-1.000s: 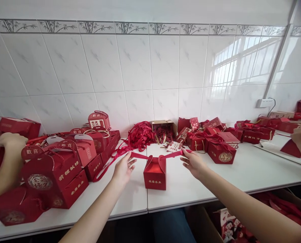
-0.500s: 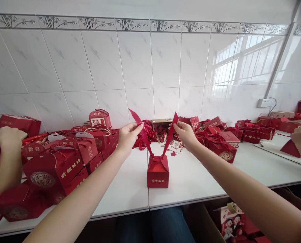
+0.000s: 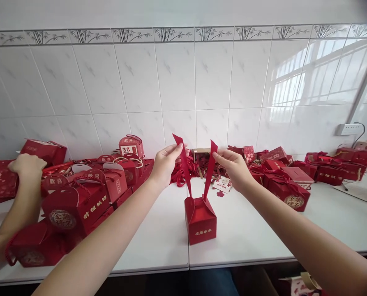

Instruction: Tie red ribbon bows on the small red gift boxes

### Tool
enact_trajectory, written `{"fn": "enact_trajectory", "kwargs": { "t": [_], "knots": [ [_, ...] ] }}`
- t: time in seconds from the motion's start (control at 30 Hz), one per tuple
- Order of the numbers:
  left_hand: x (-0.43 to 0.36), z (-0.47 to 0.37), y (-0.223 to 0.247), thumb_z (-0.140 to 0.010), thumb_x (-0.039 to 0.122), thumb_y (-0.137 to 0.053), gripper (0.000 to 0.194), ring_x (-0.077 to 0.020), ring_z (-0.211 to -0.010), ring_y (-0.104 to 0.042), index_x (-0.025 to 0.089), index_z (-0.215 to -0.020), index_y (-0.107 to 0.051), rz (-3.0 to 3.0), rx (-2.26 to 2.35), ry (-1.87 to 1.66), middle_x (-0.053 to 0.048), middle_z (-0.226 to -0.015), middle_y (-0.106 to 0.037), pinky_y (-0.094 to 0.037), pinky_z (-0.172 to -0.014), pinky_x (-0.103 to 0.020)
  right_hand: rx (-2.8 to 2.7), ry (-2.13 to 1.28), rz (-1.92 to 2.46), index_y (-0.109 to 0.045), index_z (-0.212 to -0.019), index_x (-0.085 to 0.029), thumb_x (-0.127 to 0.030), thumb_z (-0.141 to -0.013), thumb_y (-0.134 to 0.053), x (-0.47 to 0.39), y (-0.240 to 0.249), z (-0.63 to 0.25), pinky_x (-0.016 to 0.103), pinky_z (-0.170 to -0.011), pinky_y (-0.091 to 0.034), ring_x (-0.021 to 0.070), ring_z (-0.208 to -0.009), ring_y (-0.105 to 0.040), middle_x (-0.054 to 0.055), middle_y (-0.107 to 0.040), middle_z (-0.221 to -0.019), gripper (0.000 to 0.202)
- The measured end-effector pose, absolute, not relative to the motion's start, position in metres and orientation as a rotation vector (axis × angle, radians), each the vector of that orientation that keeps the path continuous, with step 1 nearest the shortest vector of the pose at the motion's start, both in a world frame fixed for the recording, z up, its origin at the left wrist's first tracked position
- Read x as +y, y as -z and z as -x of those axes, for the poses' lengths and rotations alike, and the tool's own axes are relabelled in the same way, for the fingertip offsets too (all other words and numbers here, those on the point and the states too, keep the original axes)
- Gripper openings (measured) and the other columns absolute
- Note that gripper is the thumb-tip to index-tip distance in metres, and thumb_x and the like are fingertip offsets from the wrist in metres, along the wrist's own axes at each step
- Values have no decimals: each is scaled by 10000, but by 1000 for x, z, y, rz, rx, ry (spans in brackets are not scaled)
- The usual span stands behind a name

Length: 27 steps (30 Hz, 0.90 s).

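Observation:
A small red gift box (image 3: 201, 226) with gold lettering sits in front of me across the table's seam, turned slightly. From its folded top a red ribbon (image 3: 185, 170) rises in two tails that spread apart in a V. My left hand (image 3: 167, 162) pinches the left tail close to its slanted end. The right tail's end is pinched in my right hand (image 3: 234, 164), between thumb and fingers. Both tails look stretched straight. A printed tag (image 3: 222, 184) lies on the table behind the box, near my right hand.
Stacked red boxes (image 3: 72, 209) crowd the left, where another person's hand (image 3: 29, 164) reaches in. Ribbon-tied boxes (image 3: 289, 191) stand to the right. Loose red ribbons (image 3: 179, 172) and an open carton (image 3: 201, 155) lie at the back. A tape roll (image 3: 309, 281) shows below the table edge.
The view has swung a little to the left. The box has turned slightly, and the two ribbon tails now stand closer to upright. Both my hands keep their pinch.

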State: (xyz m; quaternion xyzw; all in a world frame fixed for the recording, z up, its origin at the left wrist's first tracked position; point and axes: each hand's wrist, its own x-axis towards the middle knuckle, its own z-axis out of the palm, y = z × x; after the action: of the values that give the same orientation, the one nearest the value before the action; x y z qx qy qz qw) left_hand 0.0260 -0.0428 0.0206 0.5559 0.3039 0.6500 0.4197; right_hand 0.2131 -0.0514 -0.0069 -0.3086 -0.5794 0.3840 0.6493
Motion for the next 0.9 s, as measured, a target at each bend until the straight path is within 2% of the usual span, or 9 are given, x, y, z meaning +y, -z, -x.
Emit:
{"fn": "enact_trajectory", "kwargs": {
  "t": [0.17, 0.43, 0.67, 0.8, 0.9],
  "knots": [
    [-43, -32, -22, -733, 318, -734, 231, -164, -729, -659, 150, -890, -719, -1340, 701, -1545, -45, -768, -706, -529, -688, -296, -1285, -884, 656, -729, -771, -230, -328, -731, -696, -48, 8, -214, 286, -710, -456, 142, -767, -608, 3, -695, -790, 111],
    [-44, -35, -12, -753, 299, -727, 182, -167, -711, -668, 144, -847, -711, -1287, 687, -1521, -50, -785, -708, -533, -705, -309, -1271, -793, 775, -725, -813, -207, -378, -714, -711, -47, 4, -218, 301, -679, -462, 186, -825, -624, 41, -714, -832, 198],
    [-45, -29, -20, -805, 259, -672, 131, -134, -667, -651, 146, -859, -713, -1232, 671, -1533, -50, -776, -697, -507, -641, -255, -1172, -905, 787, -714, -804, -210, -375, -701, -719, -52, 6, -216, 274, -690, -447, 166, -824, -621, 30, -710, -874, 194],
    [-47, -31, -14, -798, 277, -684, 139, -87, -557, -593, 159, -869, -703, -1142, 724, -1515, -17, -725, -669, -464, -556, -214, -1091, -880, 836, -680, -777, -200, -392, -668, -749, -56, 9, -207, 269, -653, -447, 172, -792, -625, 19, -695, -800, 231],
    [-53, -31, -11, -805, 286, -679, 146, -80, -537, -583, 162, -881, -690, -1097, 742, -1505, -13, -724, -668, -451, -532, -203, -1043, -875, 860, -645, -753, -203, -337, -713, -730, -61, 5, -201, 264, -659, -463, 146, -741, -625, -3, -681, -763, 163]
  ]
}}
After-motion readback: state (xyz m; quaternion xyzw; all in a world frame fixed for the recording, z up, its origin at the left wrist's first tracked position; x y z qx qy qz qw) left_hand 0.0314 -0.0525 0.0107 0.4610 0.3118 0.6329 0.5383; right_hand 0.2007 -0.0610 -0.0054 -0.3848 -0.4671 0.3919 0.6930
